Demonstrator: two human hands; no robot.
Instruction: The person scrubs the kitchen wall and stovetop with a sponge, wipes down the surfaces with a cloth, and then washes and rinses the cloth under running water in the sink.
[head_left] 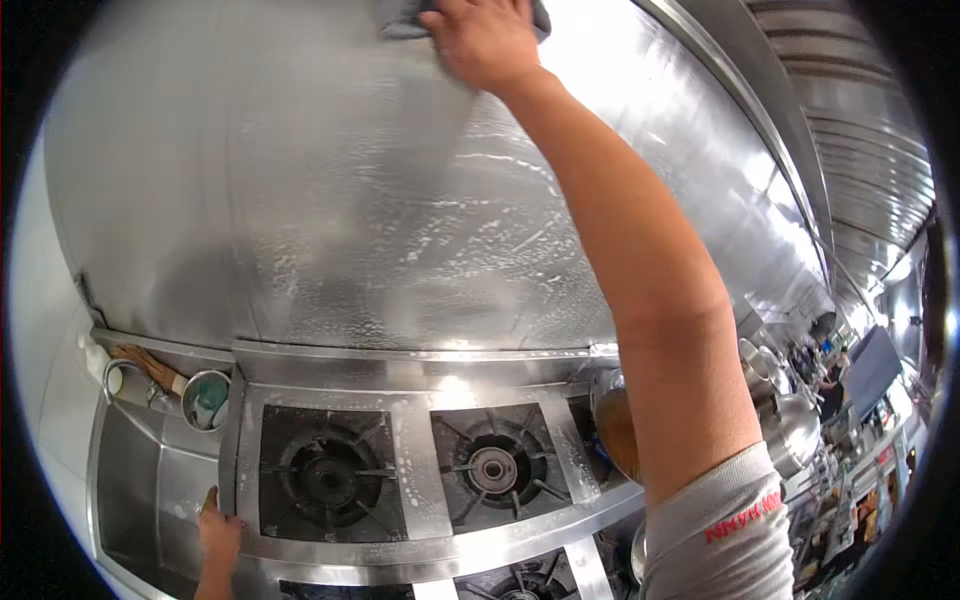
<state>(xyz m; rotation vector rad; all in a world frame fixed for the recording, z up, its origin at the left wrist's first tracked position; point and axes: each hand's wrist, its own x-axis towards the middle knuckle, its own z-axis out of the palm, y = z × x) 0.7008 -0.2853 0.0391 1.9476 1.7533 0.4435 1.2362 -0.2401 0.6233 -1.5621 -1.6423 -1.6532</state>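
Observation:
High on the stainless steel wall (330, 170), my right hand (488, 45) presses a grey cloth (405, 18) against the metal, its fingers partly cut off by the top of the view. White soapy streaks and drops cover the wall below it. Down at the lower left, my left hand (218, 535) grips the metal edge (228, 470) between the sink and the stove, with its thumb pointing up. The stove (420, 470) carries black burner grates, and foam spots lie on its steel strips.
Left of the stove is a steel sink (185, 480) with a faucet (112, 375). A metal container (206, 400), a bamboo brush (145, 365) and a white bottle (97, 360) stand behind it. A pot with brown contents (617, 430) sits right of the burners, partly behind my arm.

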